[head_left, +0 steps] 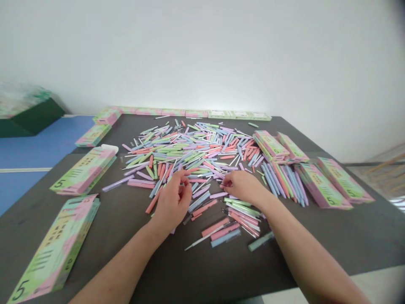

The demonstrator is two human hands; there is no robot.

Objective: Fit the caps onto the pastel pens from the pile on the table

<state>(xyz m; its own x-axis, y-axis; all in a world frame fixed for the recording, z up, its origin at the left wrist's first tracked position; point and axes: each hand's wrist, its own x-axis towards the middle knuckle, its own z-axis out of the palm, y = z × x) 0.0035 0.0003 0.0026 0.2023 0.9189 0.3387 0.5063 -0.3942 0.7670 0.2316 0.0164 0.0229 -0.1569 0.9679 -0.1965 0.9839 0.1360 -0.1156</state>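
A wide heap of pen parts (177,148) in pink, green, blue and purple covers the middle of the dark table, mixed with thin white refills. My left hand (174,198) is at the heap's near left side, its fingers curled in towards the thumb. What those fingers hold, if anything, is hidden. On the right, my right hand (242,185) reaches palm down into the near side of the heap with its fingertips pinched together; I cannot make out what is between them. Between and below the hands lie loose pen barrels, among them a blue barrel (225,237) and a white refill (202,240).
Printed pen boxes stand along the left edge, such as a green-and-pink box (53,249). More boxes (324,185) lie at the right beside a row of assembled-looking pens (284,181). Boxes (172,112) line the back edge. A dark green bin (34,118) stands on a blue surface.
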